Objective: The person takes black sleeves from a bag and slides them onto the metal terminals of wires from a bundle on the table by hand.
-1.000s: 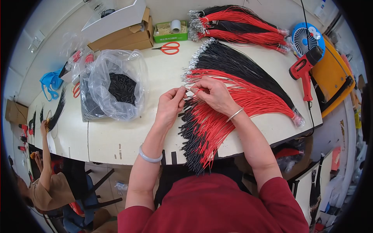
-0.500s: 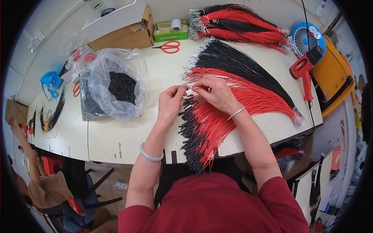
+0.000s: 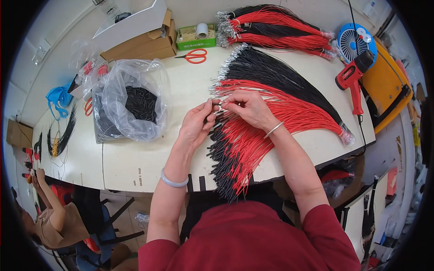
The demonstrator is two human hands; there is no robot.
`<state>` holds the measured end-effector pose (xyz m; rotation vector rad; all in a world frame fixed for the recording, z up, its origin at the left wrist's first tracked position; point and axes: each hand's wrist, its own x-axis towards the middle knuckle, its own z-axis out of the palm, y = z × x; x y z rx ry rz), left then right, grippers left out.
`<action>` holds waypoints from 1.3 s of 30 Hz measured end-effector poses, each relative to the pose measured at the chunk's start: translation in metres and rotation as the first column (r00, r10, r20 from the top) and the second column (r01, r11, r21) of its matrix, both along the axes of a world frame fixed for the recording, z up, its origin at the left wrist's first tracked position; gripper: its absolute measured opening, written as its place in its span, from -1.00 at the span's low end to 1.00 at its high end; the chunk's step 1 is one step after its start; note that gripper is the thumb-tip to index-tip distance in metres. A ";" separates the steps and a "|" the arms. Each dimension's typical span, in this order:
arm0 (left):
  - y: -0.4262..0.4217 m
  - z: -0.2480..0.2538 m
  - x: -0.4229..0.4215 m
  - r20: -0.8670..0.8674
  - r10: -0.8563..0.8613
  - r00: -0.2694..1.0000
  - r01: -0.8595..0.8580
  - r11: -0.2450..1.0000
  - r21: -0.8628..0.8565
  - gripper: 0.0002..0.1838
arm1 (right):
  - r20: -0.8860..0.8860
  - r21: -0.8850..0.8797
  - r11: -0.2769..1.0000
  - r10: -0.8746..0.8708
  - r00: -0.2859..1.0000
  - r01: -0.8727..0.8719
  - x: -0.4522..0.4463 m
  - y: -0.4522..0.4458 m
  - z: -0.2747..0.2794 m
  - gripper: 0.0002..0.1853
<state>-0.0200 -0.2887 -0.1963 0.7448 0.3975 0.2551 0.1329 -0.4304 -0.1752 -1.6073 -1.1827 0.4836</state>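
My left hand [image 3: 195, 123] pinches a short black sleeve [image 3: 216, 102] between thumb and fingertips. Facing it, my right hand [image 3: 248, 108] is closed on the end of a red wire, most of which my fingers hide. Both hands' fingertips nearly meet above a fanned bundle of red wires [image 3: 289, 118]. Many of those wires carry black sleeves [image 3: 222, 158] on their ends, which hang toward the table's front edge. Behind them lie black wires [image 3: 275, 74] with silvery tips. To the left, a clear plastic bag [image 3: 156, 83] stands with loose black sleeves [image 3: 141, 104] inside.
Orange scissors [image 3: 195, 56], a green box [image 3: 196, 43] and a cardboard box [image 3: 144, 49] line the back. More wire bundles [image 3: 280, 34] lie there too. A red heat gun [image 3: 350, 77] and blue fan [image 3: 355, 42] stand right. Another person [image 3: 63, 221] sits at left.
A black sleeve now shows between my left fingertips, at the end of the red wire. My left hand has turned slightly. The person at left has moved an arm.
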 end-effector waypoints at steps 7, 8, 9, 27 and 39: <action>0.004 0.014 0.000 -0.100 0.264 0.959 -0.270 0.961 -0.053 -0.71 | 0.067 0.137 0.990 0.024 0.997 -0.033 0.007 0.003 -0.012 -0.88; 0.003 0.015 -0.001 -0.110 0.259 0.960 -0.266 0.962 -0.057 -0.70 | 0.059 0.143 0.989 0.023 0.998 -0.032 0.005 0.004 -0.011 -0.87; 0.002 0.016 -0.001 -0.120 0.253 0.960 -0.261 0.963 -0.061 -0.69 | 0.052 0.149 0.988 0.023 0.998 -0.030 0.003 0.004 -0.009 -0.87; -0.007 0.001 -0.001 -0.028 0.066 0.997 -0.061 0.986 0.153 -0.78 | 0.032 0.092 0.991 -0.098 0.995 0.095 -0.009 0.005 -0.003 -0.85; -0.012 0.005 0.001 -0.154 0.123 0.980 -0.050 0.911 0.410 -0.80 | 0.097 0.004 0.999 -0.047 0.994 0.047 -0.001 0.003 -0.006 -0.89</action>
